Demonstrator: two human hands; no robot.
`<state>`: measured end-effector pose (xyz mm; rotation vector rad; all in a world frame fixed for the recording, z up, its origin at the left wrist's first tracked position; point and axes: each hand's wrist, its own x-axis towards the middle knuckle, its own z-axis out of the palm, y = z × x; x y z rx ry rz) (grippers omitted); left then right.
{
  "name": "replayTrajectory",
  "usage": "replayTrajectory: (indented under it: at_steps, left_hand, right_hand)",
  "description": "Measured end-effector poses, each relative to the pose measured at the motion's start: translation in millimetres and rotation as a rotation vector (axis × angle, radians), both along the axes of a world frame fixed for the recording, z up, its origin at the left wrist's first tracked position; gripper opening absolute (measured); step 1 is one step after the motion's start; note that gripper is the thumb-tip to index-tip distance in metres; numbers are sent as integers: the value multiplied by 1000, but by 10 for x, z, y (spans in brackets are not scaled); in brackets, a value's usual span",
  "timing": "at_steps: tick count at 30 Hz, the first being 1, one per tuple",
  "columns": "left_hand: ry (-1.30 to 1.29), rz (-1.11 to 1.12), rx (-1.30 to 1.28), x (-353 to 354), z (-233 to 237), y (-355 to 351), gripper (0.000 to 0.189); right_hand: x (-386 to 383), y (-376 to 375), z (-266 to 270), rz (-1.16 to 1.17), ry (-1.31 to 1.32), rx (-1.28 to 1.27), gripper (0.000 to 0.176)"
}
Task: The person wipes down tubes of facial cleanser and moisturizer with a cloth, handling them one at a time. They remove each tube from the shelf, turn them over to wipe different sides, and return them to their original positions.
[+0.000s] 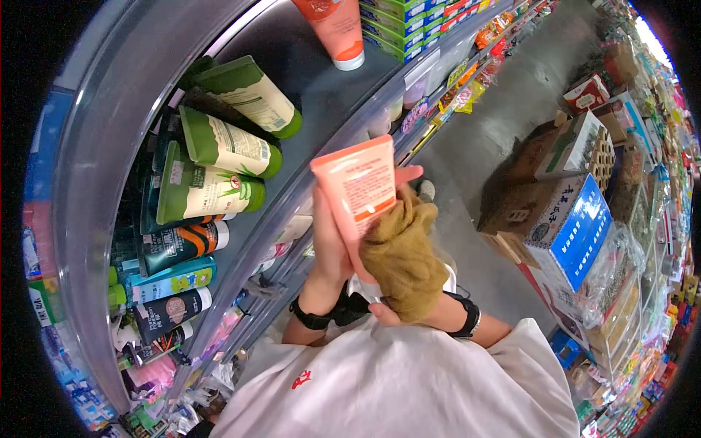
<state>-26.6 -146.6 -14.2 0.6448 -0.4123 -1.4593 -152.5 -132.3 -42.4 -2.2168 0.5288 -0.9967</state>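
A pink squeeze tube (354,179) with fine print stands tilted in front of me, its flat crimped end up and its white cap end down. My left hand (330,244) is wrapped round its left side and back. A bunched brown cloth (409,266) presses against the tube's lower right side, held in my right hand (383,314), which is mostly hidden under it. Close to my hands on the left, green and cream tubes (226,146) lie on the grey shelf (310,87). Another pink-orange tube (337,33) stands further back on that shelf.
Dark tubes (175,314) and a light blue pack (171,279) fill the shelf's lower left. A clear plastic lip (343,131) edges the shelf. Stacked green boxes (394,29) stand at the back. Across the aisle floor (467,139), cardboard boxes (533,212) are piled.
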Motion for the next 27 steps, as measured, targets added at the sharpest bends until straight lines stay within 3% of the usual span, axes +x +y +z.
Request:
replayTrajectory:
  at_steps: [2,3,5,7,8,15,17,19,21,23,25,27]
  left_hand:
    - [109,-199,-121,27,-64,16,72]
    - [108,-197,-121,33,-105,22,72]
    - [252,-226,51,36,-222,28,72]
    - [164,-190,-81,104,-332,29,76]
    - [154,-165,-78,104,-343,47,76]
    - [20,79,-16,89,-256,69,79]
    - [19,113,-15,134,-194,30,80]
    - [-388,219,-192,213,-68,-57,84]
    - [-467,302,-130,228,17,-68,88]
    - [-682,398,-259,294,45,-108,93]
    - [-708,457,-253,278,162,-176,97]
    - [-826,502,-390,306,209,-233,101]
  right_hand:
    - [49,-25,78,46,65,13,54]
    - [93,-53,117,35,35,51,54]
    - [181,-131,124,20,6,90,54]
    - [271,-230,95,-29,-50,42,55]
    - [278,-286,106,-19,85,58,60]
    - [400,-189,166,109,80,301,63]
    - [365,-89,103,88,83,256,61]
    - [341,-8,59,52,55,131,57]
    - [285,42,-43,22,63,91,54]
    - [200,56,-161,-7,117,155,56]
    - [194,16,-183,-96,-40,285,50]
    - [84,-32,-339,-72,-219,774,42]
